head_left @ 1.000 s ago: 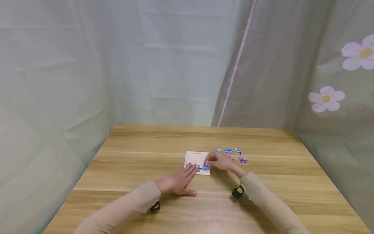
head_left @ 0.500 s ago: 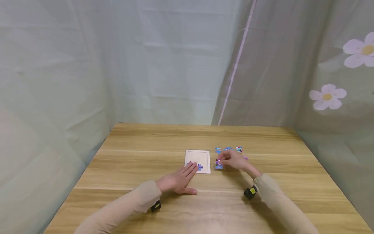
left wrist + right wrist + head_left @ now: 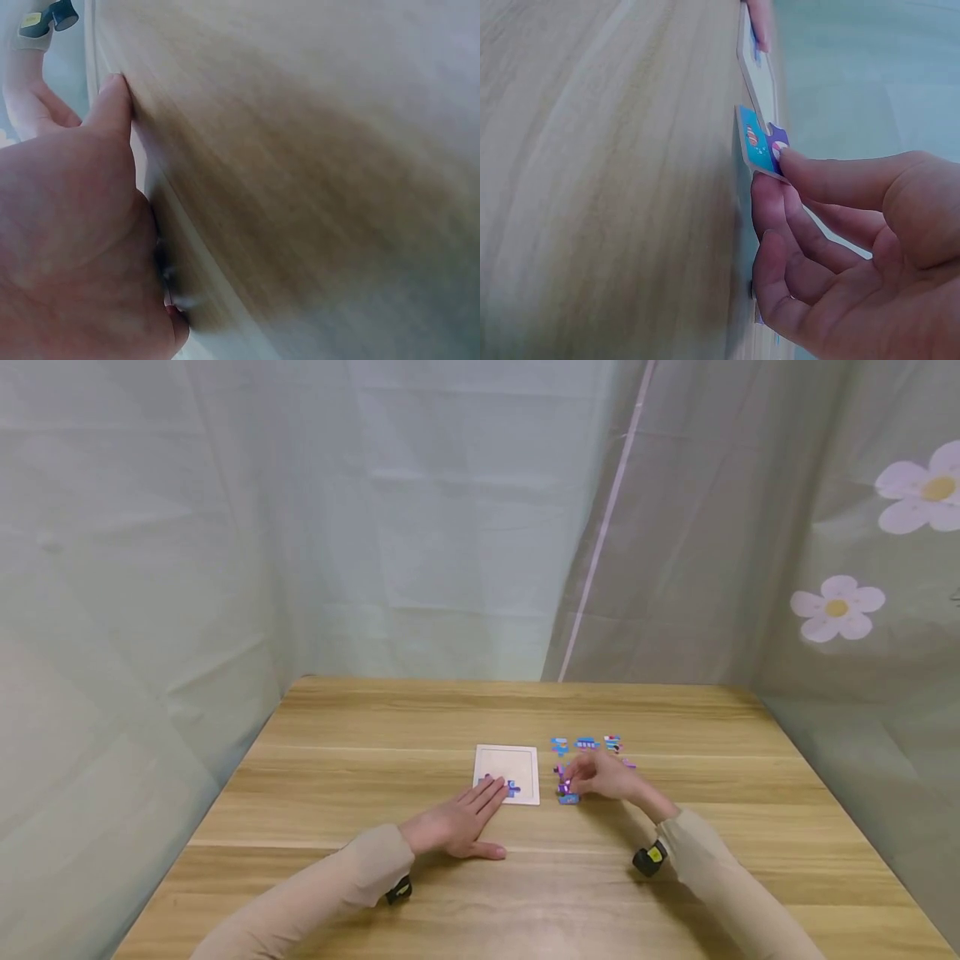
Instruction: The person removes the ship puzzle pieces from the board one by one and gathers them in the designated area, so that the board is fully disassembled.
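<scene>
In the head view my left hand [image 3: 467,823] lies flat with its fingers stretched over the lower left of a pale square puzzle board [image 3: 508,762]. Blue and purple puzzle pieces [image 3: 513,789] show on the board at the fingertips, partly covered. To the right of the board, my right hand [image 3: 606,777] pinches a blue and purple jigsaw puzzle piece [image 3: 567,798]. In the right wrist view, thumb and fingers grip this puzzle piece [image 3: 756,141] by one end; it bears a striped fish and is tilted. The left wrist view shows mostly the palm [image 3: 75,225] and wood.
Several loose puzzle pieces [image 3: 587,743] lie on the wooden table [image 3: 390,727] beyond the right hand, some partly hidden by it. A grey curtain [image 3: 450,527] hangs behind the table, and a flowered curtain [image 3: 838,608] hangs at the right.
My right hand has drawn the puzzle piece off the board's lower right, out to the right and slightly nearer to me. The left hand has stayed in place.
</scene>
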The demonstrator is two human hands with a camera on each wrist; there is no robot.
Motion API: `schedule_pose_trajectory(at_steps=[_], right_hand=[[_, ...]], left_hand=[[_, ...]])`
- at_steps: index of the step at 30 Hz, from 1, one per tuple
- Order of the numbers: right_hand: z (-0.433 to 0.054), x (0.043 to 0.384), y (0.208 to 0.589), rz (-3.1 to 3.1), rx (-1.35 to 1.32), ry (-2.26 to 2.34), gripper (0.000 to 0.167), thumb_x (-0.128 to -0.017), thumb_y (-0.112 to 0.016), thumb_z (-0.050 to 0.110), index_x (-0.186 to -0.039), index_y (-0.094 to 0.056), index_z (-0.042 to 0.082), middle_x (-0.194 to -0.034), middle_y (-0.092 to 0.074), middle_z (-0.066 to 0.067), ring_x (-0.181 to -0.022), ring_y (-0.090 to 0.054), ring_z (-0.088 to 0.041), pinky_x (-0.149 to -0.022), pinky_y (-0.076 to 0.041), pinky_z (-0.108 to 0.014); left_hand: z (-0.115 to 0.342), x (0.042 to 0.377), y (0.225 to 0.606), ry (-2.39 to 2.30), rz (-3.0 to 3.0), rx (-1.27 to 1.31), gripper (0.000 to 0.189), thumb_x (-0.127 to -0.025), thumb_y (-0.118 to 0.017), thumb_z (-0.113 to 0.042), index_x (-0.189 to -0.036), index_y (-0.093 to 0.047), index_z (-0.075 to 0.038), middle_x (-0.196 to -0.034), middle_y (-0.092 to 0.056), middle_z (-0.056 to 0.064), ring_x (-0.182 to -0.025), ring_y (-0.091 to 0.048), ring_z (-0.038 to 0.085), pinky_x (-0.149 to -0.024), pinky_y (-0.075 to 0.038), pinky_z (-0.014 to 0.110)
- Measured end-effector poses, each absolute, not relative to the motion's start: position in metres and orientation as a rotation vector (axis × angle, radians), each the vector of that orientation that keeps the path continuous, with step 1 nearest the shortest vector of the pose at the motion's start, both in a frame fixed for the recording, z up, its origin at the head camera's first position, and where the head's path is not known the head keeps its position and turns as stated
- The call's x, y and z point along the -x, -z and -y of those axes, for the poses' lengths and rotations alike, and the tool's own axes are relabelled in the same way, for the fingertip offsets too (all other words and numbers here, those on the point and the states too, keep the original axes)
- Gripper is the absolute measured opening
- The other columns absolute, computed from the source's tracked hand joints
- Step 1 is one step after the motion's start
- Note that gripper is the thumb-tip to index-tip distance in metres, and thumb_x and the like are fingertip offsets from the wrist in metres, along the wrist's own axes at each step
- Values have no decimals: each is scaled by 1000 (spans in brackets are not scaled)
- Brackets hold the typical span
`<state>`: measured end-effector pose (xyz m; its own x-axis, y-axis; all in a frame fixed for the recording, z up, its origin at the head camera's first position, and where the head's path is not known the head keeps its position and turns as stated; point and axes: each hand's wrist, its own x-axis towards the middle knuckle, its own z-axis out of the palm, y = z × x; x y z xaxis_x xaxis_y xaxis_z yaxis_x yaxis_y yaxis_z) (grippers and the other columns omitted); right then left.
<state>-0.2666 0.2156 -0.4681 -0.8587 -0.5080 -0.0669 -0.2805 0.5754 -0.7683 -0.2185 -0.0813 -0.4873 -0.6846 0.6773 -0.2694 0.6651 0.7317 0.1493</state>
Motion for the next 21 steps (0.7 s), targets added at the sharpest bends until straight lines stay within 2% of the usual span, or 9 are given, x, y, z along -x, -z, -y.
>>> schedule_pose_trajectory(at_steps=[15,21], right_hand=[[-216,262,468,-2611,612,1032,16,-79,-77,6,-93,-69,3,-82,-69,-3,-76,-61,-8,-68,-50,-23],[-212,258,469,-2657,522,1044,17,-74,-79,4,-88,-68,2,-75,-69,-3,-68,-59,-8,-63,-49,-22]], left_hand=[[81,222,497,-36,-2647,-1046,97,-89,-43,-70,-157,-6,-10,-165,-1,7,-152,-1,24,-123,-15,40],[81,222,498,-16,-2648,-1041,97,-89,-42,-71,-157,-6,-11,-165,-1,6,-152,-1,24,-123,-15,40]])
